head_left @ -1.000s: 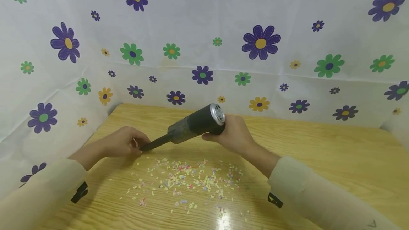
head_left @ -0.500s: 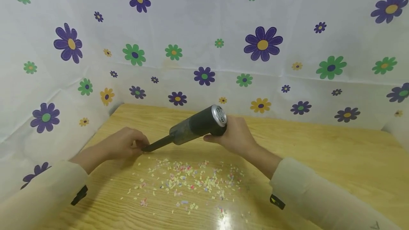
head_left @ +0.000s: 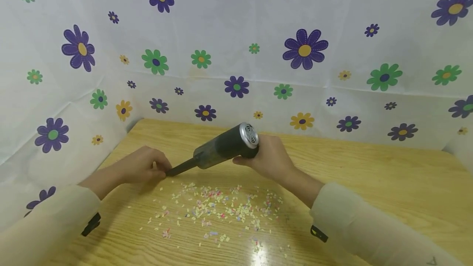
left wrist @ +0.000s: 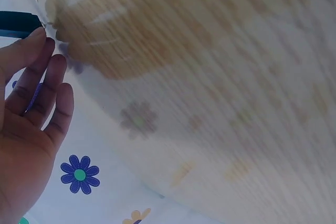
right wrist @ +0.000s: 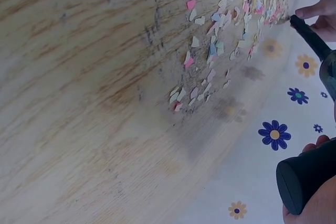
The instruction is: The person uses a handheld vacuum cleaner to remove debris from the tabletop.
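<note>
A dark handheld vacuum cleaner point(head_left: 227, 147) with a smoky clear cup and a silver vent slants above the table point(head_left: 369, 192). My right hand point(head_left: 271, 157) grips its handle, whose end point(right wrist: 291, 184) shows in the right wrist view. The narrow nozzle point(head_left: 182, 166) points down to the left, its tip low over the table. My left hand point(head_left: 142, 165) is at that tip, thumb and forefinger close together beside it and the other fingers point(left wrist: 63, 108) loosely bent. Whether the thumb and forefinger pinch anything is unclear. Paper confetti point(head_left: 225, 208) lies scattered in front of the vacuum cleaner.
A white sheet with printed flowers point(head_left: 236, 87) hangs behind the table and along its left side. More of that sheet shows at the far right. Light glares on the table's near part, close to the confetti.
The vacuum cleaner's rear end has shifted slightly left and down in the last half second. My left hand stays at the nozzle tip. The confetti looks unchanged.
</note>
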Available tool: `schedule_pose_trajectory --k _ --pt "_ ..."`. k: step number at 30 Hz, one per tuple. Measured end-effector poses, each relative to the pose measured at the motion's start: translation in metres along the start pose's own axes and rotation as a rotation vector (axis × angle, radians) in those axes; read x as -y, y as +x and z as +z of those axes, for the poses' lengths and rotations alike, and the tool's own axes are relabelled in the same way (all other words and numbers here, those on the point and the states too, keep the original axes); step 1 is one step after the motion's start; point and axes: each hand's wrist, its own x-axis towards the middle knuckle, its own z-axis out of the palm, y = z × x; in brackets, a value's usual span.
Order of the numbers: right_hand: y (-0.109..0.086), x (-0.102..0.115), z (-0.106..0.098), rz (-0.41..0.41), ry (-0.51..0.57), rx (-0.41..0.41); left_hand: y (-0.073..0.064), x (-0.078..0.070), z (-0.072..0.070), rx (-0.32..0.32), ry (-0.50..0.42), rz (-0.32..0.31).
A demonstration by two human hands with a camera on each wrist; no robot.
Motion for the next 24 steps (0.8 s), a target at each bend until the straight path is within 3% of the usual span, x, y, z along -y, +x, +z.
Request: schedule_pose_trajectory --k 15,24 --pt "-0.006 -0.010 -0.015 -0.012 -0.024 0.024 0.009 -0.017 0.004 0.067 -0.053 0.042" --pt "-0.013 -0.018 -0.030 -0.024 -0.055 0.014 0.018 -0.028 0.005 0.053 -0.056 0.099"
